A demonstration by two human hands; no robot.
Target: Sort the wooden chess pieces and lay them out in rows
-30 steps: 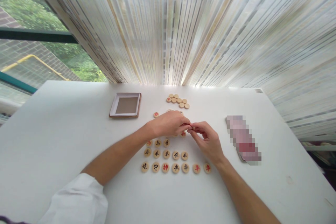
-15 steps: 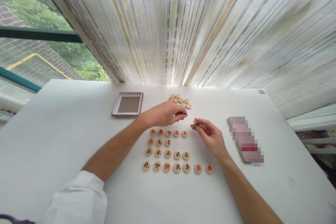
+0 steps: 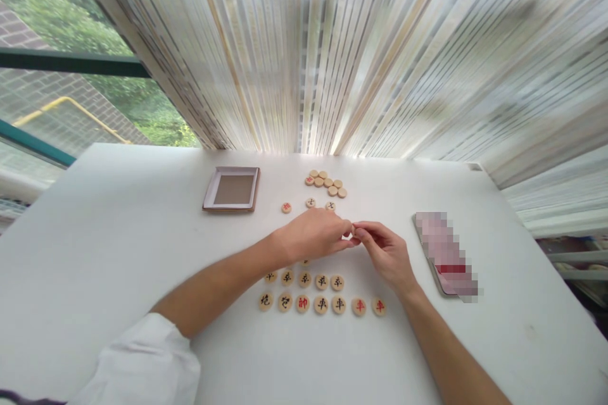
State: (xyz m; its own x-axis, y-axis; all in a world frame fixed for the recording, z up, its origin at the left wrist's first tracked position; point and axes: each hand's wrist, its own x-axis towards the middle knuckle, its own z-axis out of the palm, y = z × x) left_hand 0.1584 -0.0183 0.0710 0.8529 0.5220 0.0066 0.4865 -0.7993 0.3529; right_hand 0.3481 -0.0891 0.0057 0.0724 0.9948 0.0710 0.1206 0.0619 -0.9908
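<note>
Round wooden chess pieces with red or black characters lie in rows on the white table [image 3: 118, 253]; the nearest row [image 3: 320, 304] has several discs. My left hand [image 3: 316, 234] and my right hand [image 3: 384, 247] meet fingertip to fingertip above the upper rows, both pinched around a small wooden piece [image 3: 353, 230] between them. My left hand hides the upper rows. A cluster of face-down pieces [image 3: 327, 182] sits farther back, with three loose pieces [image 3: 310, 203] just before it.
A shallow square box lid [image 3: 232, 189] lies at the back left of the pieces. A blurred flat object [image 3: 449, 256] rests to the right of my right hand. Striped curtains hang behind the table; a window shows at left.
My left hand came back from the far cluster toward me and rejoined my right hand, which still pinches a piece. Three loose pieces that it covered show again.
</note>
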